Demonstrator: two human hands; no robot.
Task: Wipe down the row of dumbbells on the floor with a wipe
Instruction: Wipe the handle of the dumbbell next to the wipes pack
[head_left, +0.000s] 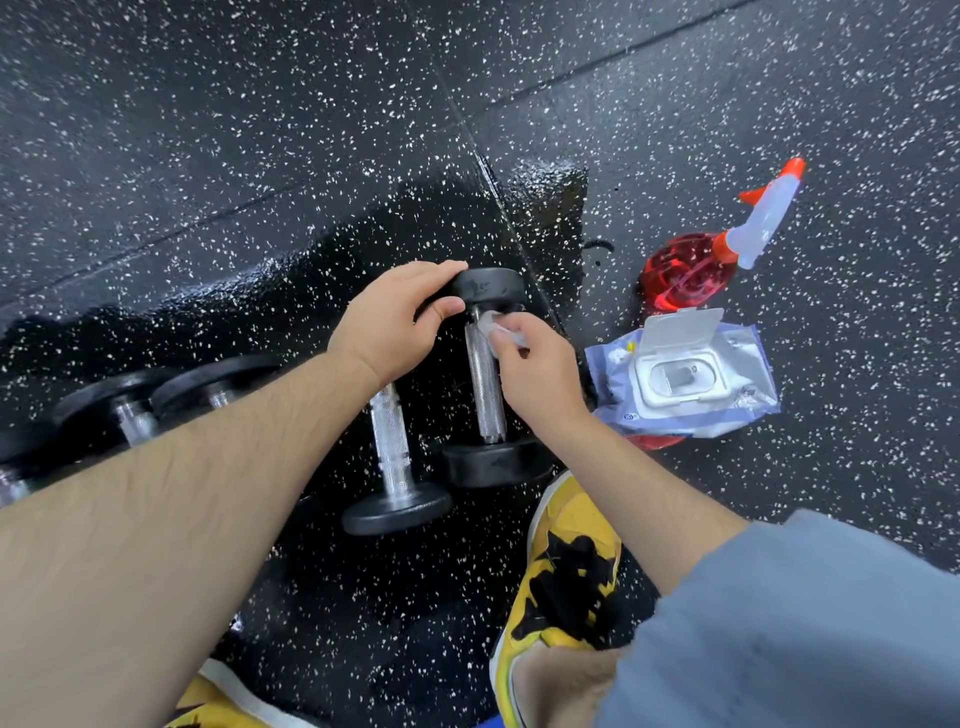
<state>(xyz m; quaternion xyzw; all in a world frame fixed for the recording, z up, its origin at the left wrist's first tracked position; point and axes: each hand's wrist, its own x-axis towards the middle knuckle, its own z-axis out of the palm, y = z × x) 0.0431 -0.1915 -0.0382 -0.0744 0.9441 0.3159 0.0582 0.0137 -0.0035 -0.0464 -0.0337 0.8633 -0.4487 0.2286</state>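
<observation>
Right hand (537, 371) presses wipe (493, 325) on dumbbell (485, 379) handle.

My dumbbells (392, 457) lie side by side in a row on the wet black floor (311, 597). Each one has round black ends and a shiny metal bar. My left hand (395, 322) holds the far end of the last dumbbell (485, 384) on the right. The small white wipe (492, 323) is bunched in my right hand (540, 369) and touches the top of that bar.

Left hand (395, 322) gripping dumbbell (484, 387), right hand (540, 369) pinching wipe (492, 319)
</observation>
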